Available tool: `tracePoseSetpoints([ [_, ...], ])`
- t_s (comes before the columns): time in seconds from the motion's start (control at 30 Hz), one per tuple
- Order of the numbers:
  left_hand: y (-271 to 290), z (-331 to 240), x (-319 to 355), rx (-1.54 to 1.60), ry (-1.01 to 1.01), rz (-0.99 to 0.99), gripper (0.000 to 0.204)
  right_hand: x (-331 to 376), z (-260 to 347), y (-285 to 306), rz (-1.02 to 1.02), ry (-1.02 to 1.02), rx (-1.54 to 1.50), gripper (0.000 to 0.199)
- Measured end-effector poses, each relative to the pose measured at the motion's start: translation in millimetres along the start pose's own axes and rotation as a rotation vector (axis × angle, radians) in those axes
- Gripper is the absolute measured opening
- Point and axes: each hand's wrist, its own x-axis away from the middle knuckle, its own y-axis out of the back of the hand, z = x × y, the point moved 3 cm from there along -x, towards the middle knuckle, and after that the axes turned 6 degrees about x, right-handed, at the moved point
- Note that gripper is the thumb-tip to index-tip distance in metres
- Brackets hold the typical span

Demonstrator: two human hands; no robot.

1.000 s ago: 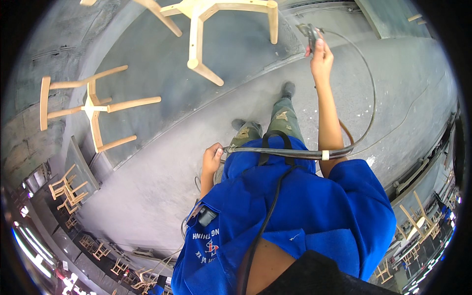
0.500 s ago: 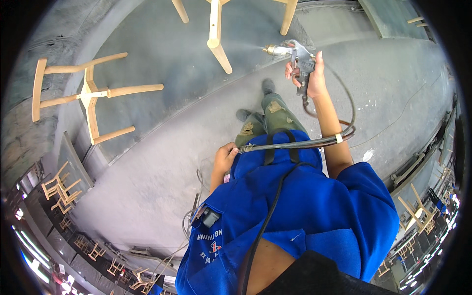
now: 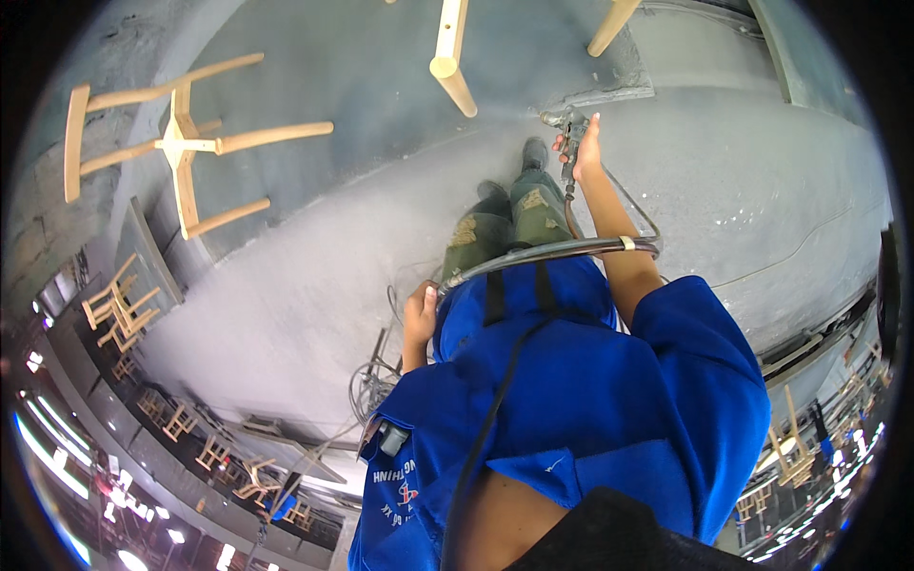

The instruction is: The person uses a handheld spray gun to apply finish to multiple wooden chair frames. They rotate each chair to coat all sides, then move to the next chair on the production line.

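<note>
blue jacket [image 3: 590, 419], pale wooden chair [image 3: 181, 143], grey floor [image 3: 743, 181]

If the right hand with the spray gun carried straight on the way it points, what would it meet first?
Probably the pale wooden chair leg hanging up-left of the spray gun in the right hand; depth is unclear, so it could pass beside it.

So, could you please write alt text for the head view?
The right hand holds a spray gun pointed at a pale wooden chair leg hanging overhead. The left hand holds a grey hose against the blue jacket.
</note>
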Motion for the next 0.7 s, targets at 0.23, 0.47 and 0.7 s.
tracePoseSetpoints([
  [0.23, 43, 48, 27, 0.001, 0.011, -0.087, 0.05, 8, -54, -52, -0.005, 0.317, 0.673, 0.061],
  [0.47, 129, 133, 27, 0.171, 0.16, -0.191, 0.058, 59, -111, -163, 0.08, 0.674, 1.477, 0.049],
  [0.7, 196, 146, -19, 0.275, 0.06, -0.086, 0.058, 198, -51, -210, -0.068, 0.872, 1.717, 0.053],
])
